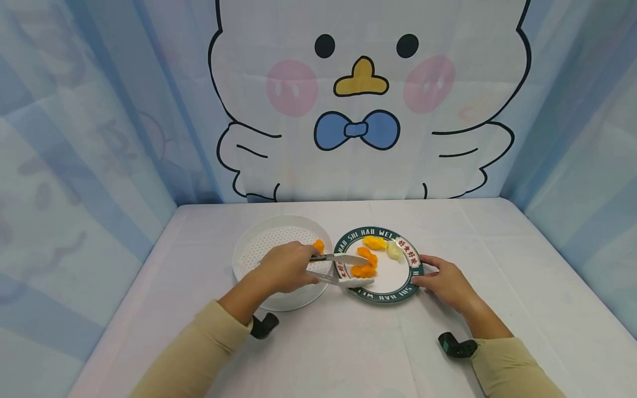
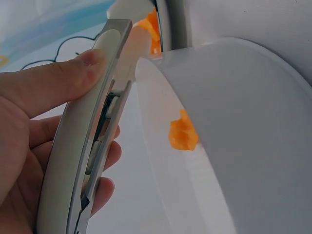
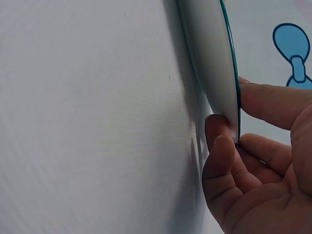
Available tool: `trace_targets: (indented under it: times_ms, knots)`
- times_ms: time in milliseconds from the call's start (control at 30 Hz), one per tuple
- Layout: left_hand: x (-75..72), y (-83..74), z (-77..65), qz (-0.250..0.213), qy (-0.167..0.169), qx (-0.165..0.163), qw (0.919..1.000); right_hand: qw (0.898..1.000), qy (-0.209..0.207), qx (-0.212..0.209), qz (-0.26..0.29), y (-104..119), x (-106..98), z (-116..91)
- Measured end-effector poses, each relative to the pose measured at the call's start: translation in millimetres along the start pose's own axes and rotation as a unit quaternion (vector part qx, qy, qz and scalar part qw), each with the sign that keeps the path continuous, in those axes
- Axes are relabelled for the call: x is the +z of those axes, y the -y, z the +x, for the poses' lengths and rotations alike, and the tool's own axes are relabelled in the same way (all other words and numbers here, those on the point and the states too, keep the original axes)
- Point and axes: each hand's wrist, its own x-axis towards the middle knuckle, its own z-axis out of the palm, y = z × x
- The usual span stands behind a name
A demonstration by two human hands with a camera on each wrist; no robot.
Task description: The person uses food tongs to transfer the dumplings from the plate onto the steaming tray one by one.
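My left hand [image 1: 288,268] grips a pair of tongs [image 2: 80,141] with pale handles, thumb on one arm and fingers round the other. Spread apart, the tongs' ends reach over the left side of a green-rimmed plate [image 1: 383,297], on either side of orange pieces [image 1: 363,271]. Higher on the plate lie a yellow piece [image 1: 374,242] and a pale one [image 1: 395,251]. At the plate's right edge, my right hand [image 1: 450,284] pinches the rim; the right wrist view shows its thumb above and fingers beneath.
A round white perforated basket [image 1: 244,235] stands left of the plate, partly behind my left hand. Inside it sits an orange piece [image 2: 184,131]. Both rest on a white-covered table [image 1: 338,354], with a printed curtain [image 1: 358,171] behind.
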Motion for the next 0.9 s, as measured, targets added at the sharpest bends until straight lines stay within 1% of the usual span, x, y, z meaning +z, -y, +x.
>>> trace_targets:
  times_ms: [200, 467, 667, 900]
  knots:
    - [2.7, -2.0, 1.3, -0.008, -0.001, 0.003, 1.0000, 1.000, 0.000, 0.001, 0.001, 1, 0, 0]
    - [4.7, 1.5, 1.5, -0.029, -0.003, 0.001, 0.9996, 1.000, -0.001, 0.003, 0.003, 2, 0, -1]
    - [2.0, 6.2, -2.2, -0.048, -0.012, 0.010, 0.9987, 1.000, -0.002, 0.003, 0.003, 3, 0, -2]
    - [-2.2, 12.7, -3.9, -0.066, -0.021, 0.000, 0.9976, 1.000, -0.005, 0.001, -0.003, 3, 0, -3]
